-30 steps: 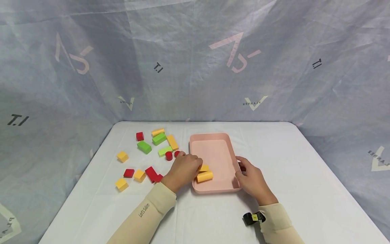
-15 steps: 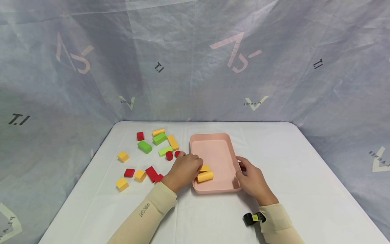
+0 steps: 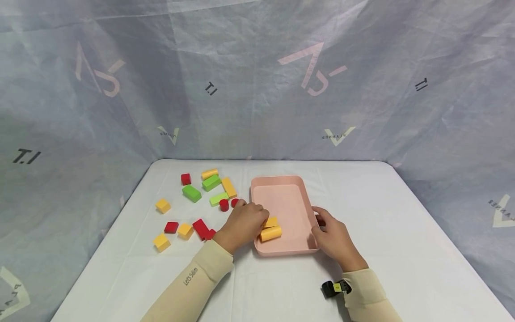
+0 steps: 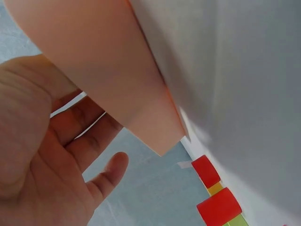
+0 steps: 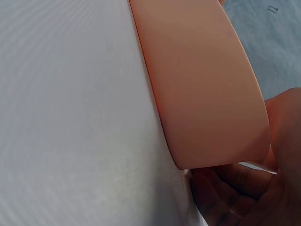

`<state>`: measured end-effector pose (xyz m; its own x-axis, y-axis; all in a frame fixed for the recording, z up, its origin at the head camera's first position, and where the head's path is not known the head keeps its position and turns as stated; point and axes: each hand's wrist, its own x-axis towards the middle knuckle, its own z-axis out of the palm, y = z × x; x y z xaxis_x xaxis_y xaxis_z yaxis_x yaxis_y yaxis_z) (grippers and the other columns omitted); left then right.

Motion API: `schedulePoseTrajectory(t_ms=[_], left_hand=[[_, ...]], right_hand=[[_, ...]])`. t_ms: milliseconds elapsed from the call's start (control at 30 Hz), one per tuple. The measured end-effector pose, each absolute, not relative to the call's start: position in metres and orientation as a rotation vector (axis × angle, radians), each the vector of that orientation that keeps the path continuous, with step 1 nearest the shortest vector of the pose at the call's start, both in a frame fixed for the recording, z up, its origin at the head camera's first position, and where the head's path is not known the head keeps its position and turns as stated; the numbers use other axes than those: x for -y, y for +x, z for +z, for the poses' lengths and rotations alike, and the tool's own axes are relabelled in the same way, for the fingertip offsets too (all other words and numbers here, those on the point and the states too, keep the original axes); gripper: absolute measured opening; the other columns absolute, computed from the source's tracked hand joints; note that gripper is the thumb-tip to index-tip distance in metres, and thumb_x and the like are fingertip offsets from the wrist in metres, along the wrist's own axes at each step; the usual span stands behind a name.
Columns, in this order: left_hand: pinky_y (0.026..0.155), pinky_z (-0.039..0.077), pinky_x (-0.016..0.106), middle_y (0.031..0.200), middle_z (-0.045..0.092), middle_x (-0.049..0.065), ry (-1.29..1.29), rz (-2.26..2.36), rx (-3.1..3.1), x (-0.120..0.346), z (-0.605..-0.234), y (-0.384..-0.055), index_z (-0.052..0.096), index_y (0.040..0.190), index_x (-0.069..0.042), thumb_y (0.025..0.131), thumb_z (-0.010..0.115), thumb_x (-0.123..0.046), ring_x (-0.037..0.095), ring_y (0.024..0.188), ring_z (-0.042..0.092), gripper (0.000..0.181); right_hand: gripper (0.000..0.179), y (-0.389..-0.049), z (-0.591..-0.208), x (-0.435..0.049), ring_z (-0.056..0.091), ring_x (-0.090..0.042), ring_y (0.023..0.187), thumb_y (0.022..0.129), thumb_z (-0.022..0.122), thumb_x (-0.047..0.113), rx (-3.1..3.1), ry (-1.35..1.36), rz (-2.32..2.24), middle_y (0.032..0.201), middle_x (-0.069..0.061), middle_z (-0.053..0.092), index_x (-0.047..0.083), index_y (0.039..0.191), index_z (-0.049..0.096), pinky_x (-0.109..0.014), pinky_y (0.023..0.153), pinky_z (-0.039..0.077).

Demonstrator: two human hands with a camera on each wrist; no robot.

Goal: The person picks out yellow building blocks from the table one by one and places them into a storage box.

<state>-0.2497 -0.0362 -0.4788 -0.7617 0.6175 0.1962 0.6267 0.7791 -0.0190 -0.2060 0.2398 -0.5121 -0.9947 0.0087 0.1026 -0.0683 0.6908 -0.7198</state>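
Observation:
A shallow pink tray lies on the white table. My left hand reaches over its left wall, fingers bent down inside beside a yellow block. The fingertips are hidden, so whether they pinch the block cannot be told. A yellow cylinder lies in the tray just in front of that block. In the left wrist view, fingers pass behind the tray wall, while the little finger stays outside. My right hand holds the tray's right side near the front corner, its fingers curled at the wall's lower edge.
Left of the tray lie several loose blocks: green blocks, a light green block, yellow cubes, a red block and red cylinders. A long yellow block sits close to the tray. Grey printed cloth hangs around the table.

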Motion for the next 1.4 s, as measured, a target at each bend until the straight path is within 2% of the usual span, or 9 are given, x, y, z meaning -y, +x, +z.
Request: schedulePoseTrajectory(t_ms=[167,333,433,633,800,900,1100,1400], left_hand=[[0.075,0.040,0.032,0.080,0.065,-0.008,-1.024,-0.011,2.776,0.037,-0.478,-0.250,0.073,0.094,-0.023,0.093,0.079,-0.028,0.012,0.078,0.062,0.007],[0.074,0.041,0.031,0.084,0.066,-0.007,-1.038,0.003,2.745,0.039,-0.477,-0.250,0.074,0.096,-0.023,0.093,0.078,-0.027,0.013,0.080,0.061,0.006],[0.076,0.043,0.032,0.091,0.067,-0.006,-1.035,-0.001,2.706,0.042,-0.476,-0.250,0.075,0.099,-0.022,0.095,0.074,-0.025,0.015,0.086,0.062,0.004],[0.082,0.047,0.037,0.105,0.067,-0.003,-0.994,-0.034,2.674,0.048,-0.470,-0.252,0.073,0.102,-0.021,0.093,0.071,-0.021,0.018,0.097,0.063,0.009],[0.078,0.047,0.036,0.092,0.063,-0.006,-0.947,-0.107,2.652,0.056,-0.460,-0.257,0.069,0.093,-0.021,0.093,0.069,-0.020,0.017,0.085,0.060,0.001],[0.071,0.044,0.035,0.085,0.061,-0.006,-0.911,-0.146,2.601,0.063,-0.454,-0.260,0.067,0.088,-0.019,0.093,0.065,-0.018,0.017,0.077,0.057,0.006],[0.067,0.045,0.037,0.085,0.065,-0.002,-0.858,-0.160,2.556,0.075,-0.447,-0.263,0.070,0.091,-0.016,0.092,0.065,-0.016,0.020,0.075,0.059,0.005],[0.070,0.052,0.042,0.087,0.066,0.001,-0.716,-0.179,2.683,0.097,-0.438,-0.265,0.075,0.098,-0.013,0.088,0.074,-0.018,0.020,0.075,0.061,0.011]], right_hand=[[0.057,-0.205,-0.512,-0.239,0.071,-0.027,0.115,0.098,0.053,0.013,2.798,0.045,1.213,0.132,-0.013,0.068,0.015,0.154,0.047,-0.047,0.095,0.057],[0.057,-0.205,-0.512,-0.239,0.072,-0.027,0.112,0.097,0.054,0.014,2.797,0.041,1.218,0.130,-0.013,0.069,0.015,0.154,0.047,-0.046,0.093,0.058],[0.056,-0.205,-0.512,-0.238,0.073,-0.026,0.109,0.097,0.054,0.014,2.797,0.042,1.195,0.128,-0.013,0.070,0.015,0.153,0.048,-0.045,0.092,0.058],[0.056,-0.206,-0.513,-0.238,0.068,-0.019,0.092,0.097,0.053,0.013,2.805,0.047,1.161,0.121,-0.012,0.068,0.017,0.153,0.047,-0.036,0.076,0.055],[0.056,-0.207,-0.514,-0.238,0.062,-0.017,0.078,0.098,0.049,0.011,2.815,0.052,1.201,0.117,-0.012,0.065,0.017,0.154,0.044,-0.032,0.064,0.052],[0.056,-0.207,-0.514,-0.239,0.060,-0.017,0.075,0.098,0.048,0.010,2.821,0.057,1.176,0.117,-0.012,0.065,0.016,0.154,0.043,-0.032,0.062,0.050],[0.056,-0.207,-0.514,-0.240,0.058,-0.017,0.071,0.099,0.048,0.011,2.834,0.058,1.140,0.118,-0.011,0.065,0.016,0.154,0.042,-0.032,0.061,0.048],[0.056,-0.209,-0.514,-0.238,0.056,-0.016,0.068,0.099,0.047,0.010,2.833,0.081,1.095,0.118,-0.012,0.066,0.014,0.154,0.043,-0.033,0.063,0.046]])
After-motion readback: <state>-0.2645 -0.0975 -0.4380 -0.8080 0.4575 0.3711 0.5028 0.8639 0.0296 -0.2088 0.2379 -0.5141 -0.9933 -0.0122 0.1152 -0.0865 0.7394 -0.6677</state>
